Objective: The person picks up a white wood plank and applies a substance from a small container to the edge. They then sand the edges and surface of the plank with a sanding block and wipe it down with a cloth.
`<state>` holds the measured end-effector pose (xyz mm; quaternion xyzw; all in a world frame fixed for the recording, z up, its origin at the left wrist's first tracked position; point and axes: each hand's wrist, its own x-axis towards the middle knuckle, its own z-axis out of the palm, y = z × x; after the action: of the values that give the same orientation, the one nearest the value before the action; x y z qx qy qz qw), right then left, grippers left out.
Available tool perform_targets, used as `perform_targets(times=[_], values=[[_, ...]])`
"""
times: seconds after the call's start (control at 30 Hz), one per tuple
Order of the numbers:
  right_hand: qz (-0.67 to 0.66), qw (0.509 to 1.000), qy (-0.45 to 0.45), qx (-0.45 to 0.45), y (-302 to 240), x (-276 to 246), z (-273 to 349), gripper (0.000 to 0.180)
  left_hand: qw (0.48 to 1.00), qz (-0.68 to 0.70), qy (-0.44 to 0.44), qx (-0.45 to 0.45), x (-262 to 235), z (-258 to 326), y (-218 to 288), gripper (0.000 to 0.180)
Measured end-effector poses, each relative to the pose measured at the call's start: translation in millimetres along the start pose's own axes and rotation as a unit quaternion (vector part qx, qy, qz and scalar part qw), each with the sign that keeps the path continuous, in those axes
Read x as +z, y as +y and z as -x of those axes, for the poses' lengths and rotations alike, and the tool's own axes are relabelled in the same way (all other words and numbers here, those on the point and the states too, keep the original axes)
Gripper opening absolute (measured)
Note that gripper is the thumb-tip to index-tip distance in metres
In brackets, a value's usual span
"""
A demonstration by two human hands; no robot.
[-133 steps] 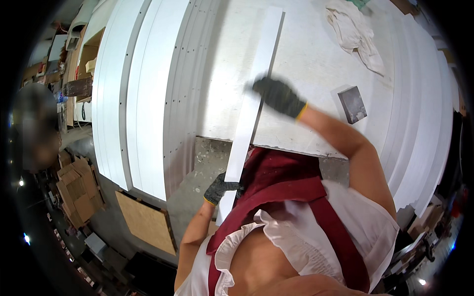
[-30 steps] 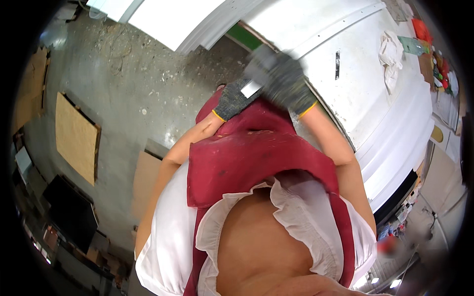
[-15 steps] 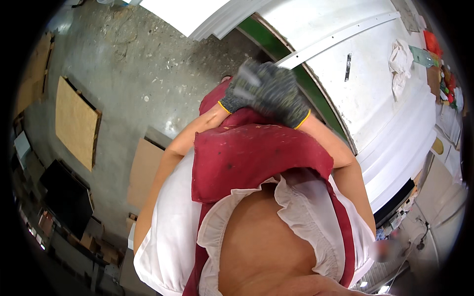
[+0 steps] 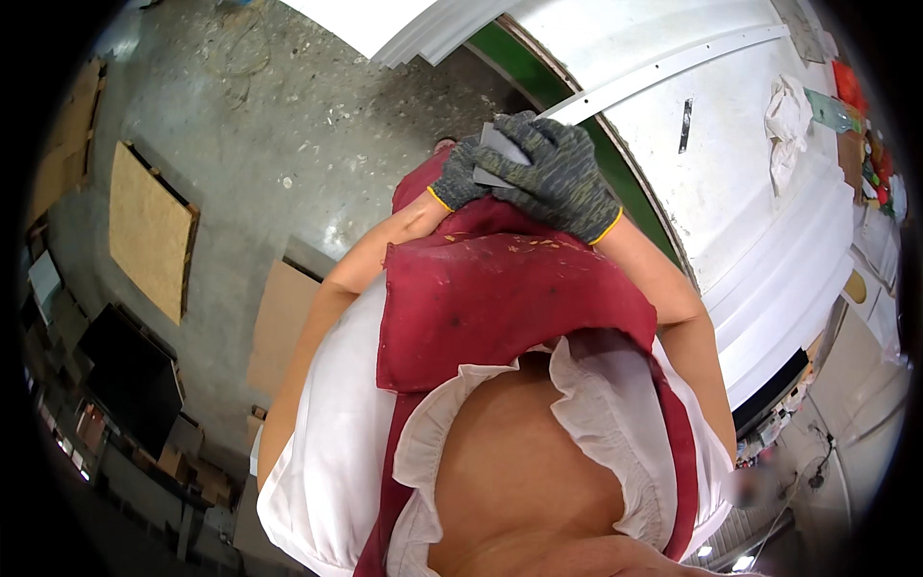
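Note:
Both my hands wear dark grey knit gloves with yellow cuffs and meet in front of my red apron. My left hand closes around the left side of a small flat grey piece, whose exact kind I cannot make out. Over its right side lies my right hand, fingers curled onto it. A long white strip with holes runs from the white work surface to the far fingers of my right hand. Whether the strip's end is held or only touched is hidden by the glove.
On the white table lie a small dark bar and a crumpled white cloth. White panels jut in at the top. A wooden board rests to the left above the speckled concrete floor.
My hands were blurred with motion and now show sharply, with the grey piece plainly visible between them. The right hand has shifted slightly to the right.

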<state>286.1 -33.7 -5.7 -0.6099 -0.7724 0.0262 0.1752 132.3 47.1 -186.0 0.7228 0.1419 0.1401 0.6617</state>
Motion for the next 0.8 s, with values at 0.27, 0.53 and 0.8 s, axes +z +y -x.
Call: perform_targets(times=[0.27,0.53,0.8], values=[[0.262,0.916,0.055,0.298,191.9,-44.4,77.5,0.043,0.991,-0.113,0.041,0.052,-1.5,-16.8,57.8,0.052],[0.066,0.997,0.037,0.034,16.3,5.1,23.6,0.023,0.973,-0.167,-0.041,-0.154,-17.0,4.3,56.5,0.052],[0.303,0.868,0.222,0.325,268.4,-56.5,95.1,0.028,0.97,-0.073,-0.09,-0.212,-37.9,4.7,88.3,0.076]])
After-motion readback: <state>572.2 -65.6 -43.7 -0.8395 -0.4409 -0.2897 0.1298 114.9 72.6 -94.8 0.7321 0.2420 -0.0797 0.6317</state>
